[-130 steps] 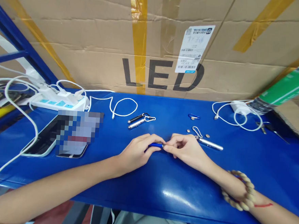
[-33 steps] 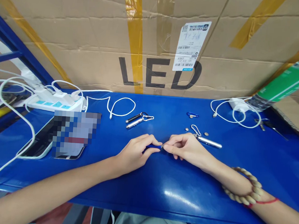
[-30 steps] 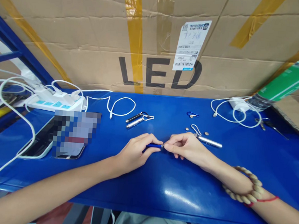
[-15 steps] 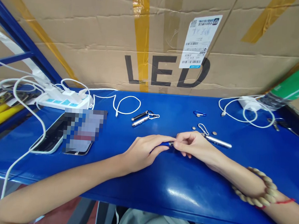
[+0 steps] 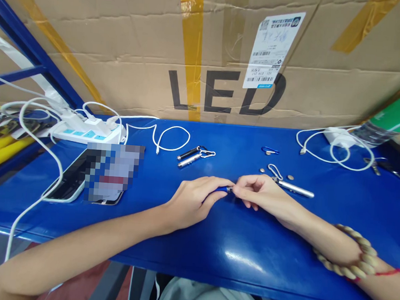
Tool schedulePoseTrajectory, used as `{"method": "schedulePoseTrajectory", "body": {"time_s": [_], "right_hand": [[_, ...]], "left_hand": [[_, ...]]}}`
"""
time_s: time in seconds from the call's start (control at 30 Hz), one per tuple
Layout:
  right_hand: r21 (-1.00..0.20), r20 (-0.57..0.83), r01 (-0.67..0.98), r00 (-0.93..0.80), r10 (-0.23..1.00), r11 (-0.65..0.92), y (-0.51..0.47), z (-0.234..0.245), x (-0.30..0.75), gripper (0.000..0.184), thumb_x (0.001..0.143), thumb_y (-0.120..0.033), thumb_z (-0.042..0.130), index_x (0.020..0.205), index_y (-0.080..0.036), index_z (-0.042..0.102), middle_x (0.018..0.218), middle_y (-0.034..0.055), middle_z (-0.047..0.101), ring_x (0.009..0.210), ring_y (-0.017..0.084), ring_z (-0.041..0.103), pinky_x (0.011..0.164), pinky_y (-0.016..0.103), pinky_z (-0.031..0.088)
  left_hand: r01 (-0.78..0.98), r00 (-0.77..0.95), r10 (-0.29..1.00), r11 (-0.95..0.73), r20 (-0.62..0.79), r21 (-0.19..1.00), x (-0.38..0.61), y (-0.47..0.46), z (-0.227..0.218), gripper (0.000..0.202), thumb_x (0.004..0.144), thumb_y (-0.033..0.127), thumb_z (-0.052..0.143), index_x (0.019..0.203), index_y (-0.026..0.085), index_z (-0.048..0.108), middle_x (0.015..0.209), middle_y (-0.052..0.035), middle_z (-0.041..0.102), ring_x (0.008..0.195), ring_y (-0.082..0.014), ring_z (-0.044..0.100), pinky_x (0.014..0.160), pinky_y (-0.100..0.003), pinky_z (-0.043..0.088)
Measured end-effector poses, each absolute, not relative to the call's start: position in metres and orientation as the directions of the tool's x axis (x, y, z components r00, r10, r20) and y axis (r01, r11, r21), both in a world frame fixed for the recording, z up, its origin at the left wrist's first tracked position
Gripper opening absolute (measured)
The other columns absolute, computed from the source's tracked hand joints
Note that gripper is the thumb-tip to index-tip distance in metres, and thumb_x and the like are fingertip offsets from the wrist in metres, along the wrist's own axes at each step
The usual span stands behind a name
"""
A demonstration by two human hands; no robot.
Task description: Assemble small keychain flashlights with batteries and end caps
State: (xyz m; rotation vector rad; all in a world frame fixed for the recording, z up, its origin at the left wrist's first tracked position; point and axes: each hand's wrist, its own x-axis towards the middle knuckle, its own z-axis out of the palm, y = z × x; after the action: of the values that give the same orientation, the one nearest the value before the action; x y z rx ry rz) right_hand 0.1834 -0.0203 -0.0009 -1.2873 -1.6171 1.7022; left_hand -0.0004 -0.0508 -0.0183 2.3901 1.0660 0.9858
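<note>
My left hand [image 5: 195,197] is closed round a slim blue flashlight [image 5: 222,189], most of it hidden by the fingers. At its metal end my right hand [image 5: 257,190] pinches with thumb and forefinger; whether a small part sits between them is hidden. Just behind the right hand lies a silver flashlight [image 5: 296,189] with a carabiner clip [image 5: 274,170]. Small button cells [image 5: 290,177] rest near it. Farther back is a blue carabiner [image 5: 270,150]. To the left lie a black flashlight [image 5: 188,153] and another silver flashlight [image 5: 188,161], side by side.
Two phones [image 5: 65,184] lie on the blue table [image 5: 179,253] at the left, near a white power strip [image 5: 94,136] with cables. A large cardboard box [image 5: 131,49] stands along the back. At the right are a white charger [image 5: 339,138] and a green-labelled bottle [image 5: 390,117].
The view has shifted slightly. Both hands keep nearly the same hold on the blue flashlight, and the things on the table stay in place.
</note>
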Motion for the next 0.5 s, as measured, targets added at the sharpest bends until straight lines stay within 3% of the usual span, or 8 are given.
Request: {"method": "schedulePoseTrajectory", "body": {"time_s": [0.5], "right_hand": [[-0.952, -0.282, 0.245, -0.479, 0.831, -0.182, -0.02, -0.0025, 0.1854, 0.039, 0.064, -0.054, 0.065, 0.066, -0.015, 0.06, 0.049, -0.0039, 0.048, 0.044, 0.005, 0.04, 0.038, 0.016, 0.028]], "left_hand": [[0.579, 0.43, 0.803, -0.596, 0.413, 0.556, -0.0001, -0.0509, -0.0175, 0.021, 0.088, 0.021, 0.045, 0.106, 0.02, 0.055, 0.103, -0.0015, 0.066, 0.094, -0.0137, 0.061, 0.085, -0.025, 0.048]]}}
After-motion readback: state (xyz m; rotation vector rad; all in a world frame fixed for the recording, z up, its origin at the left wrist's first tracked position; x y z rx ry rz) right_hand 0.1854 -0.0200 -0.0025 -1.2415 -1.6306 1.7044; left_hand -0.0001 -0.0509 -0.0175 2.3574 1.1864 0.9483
